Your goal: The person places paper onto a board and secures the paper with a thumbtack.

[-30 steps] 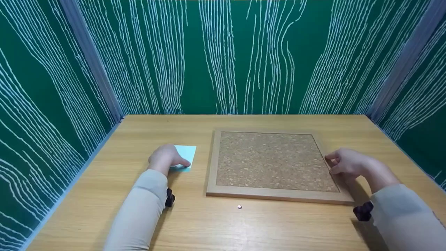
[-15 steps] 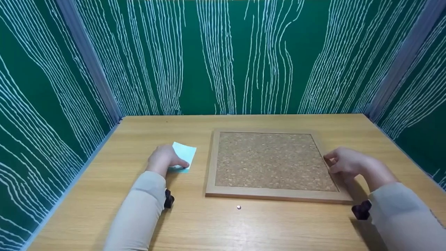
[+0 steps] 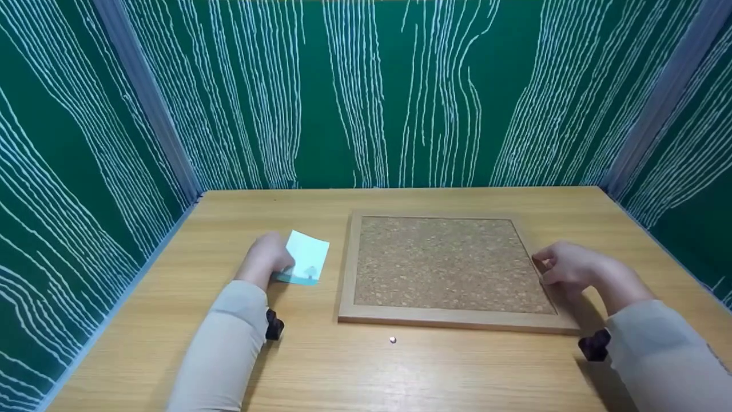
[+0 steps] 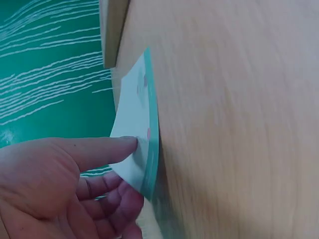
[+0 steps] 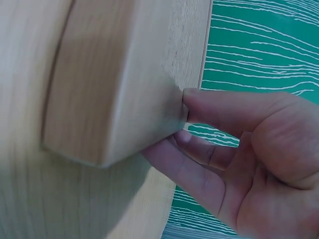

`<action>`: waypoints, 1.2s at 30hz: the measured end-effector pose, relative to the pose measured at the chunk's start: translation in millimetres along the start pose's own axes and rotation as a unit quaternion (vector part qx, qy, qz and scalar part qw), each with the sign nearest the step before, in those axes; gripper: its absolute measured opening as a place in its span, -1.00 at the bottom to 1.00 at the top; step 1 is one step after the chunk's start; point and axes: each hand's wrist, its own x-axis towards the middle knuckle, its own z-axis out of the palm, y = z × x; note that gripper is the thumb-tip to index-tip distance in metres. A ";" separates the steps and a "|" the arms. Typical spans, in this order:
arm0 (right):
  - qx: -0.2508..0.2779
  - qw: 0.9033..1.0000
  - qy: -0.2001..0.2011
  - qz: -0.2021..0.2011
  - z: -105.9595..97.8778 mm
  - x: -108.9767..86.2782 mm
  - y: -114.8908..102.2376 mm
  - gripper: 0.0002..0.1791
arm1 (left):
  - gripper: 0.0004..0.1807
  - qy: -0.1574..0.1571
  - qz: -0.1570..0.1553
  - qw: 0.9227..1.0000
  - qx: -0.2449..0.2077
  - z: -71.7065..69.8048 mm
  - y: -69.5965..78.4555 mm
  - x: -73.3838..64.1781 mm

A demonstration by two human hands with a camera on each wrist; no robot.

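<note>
A pale mint sheet of note paper with a darker green band and a small printed picture lies left of the cork board. My left hand pinches its left side; in the left wrist view the thumb lies on its face and the fingers curl behind the paper, which stands tilted off the table. The wood-framed cork board lies on the table. At its right edge my right hand grips the frame, thumb on top and fingers at the side.
A small shiny round piece rests on the wooden table in front of the board. Green walls with white wavy lines enclose the table at the back and sides. Dark wrist cameras sit on both sleeves.
The left hand now holds the paper nearer its left side, and more of its face shows. The paper has turned slightly and shifted right. The right hand and board stay put.
</note>
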 end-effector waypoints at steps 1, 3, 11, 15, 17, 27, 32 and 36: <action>-0.003 1.000 0.001 -0.002 0.2 0.1 -0.1 -0.24 | -0.70 -0.006 0.003 1.000 -0.011 -0.5 -0.3 0.5; -0.001 1.000 0.001 0.000 0.4 -0.2 -0.4 -0.24 | -0.77 -0.018 0.004 0.999 -0.030 -2.0 -0.5 1.9; 0.021 1.000 -0.006 0.012 0.4 -1.3 -0.9 -0.24 | -0.82 -0.037 0.049 0.993 -0.099 -9.8 -8.0 6.5; 0.028 0.999 -0.008 0.014 0.1 -1.8 -1.7 -0.23 | -0.82 -0.039 0.097 0.986 -0.133 -11.5 -13.8 7.0; 0.027 1.000 -0.008 0.014 -0.2 -1.9 -1.3 -0.23 | -0.81 -0.043 0.102 0.981 -0.157 -12.1 -14.8 6.1; 0.018 1.000 -0.005 0.003 1.1 -1.6 0.8 -0.25 | -0.75 -0.028 0.112 0.954 -0.276 -16.9 -17.8 6.5; 0.015 1.000 0.002 -0.015 1.9 -2.1 1.6 -0.24 | -0.76 -0.021 0.122 0.938 -0.324 -19.5 -19.1 9.7; 0.022 1.000 -0.001 -0.006 2.1 -1.7 1.2 -0.24 | -0.74 -0.020 0.119 0.924 -0.363 -22.2 -18.0 7.0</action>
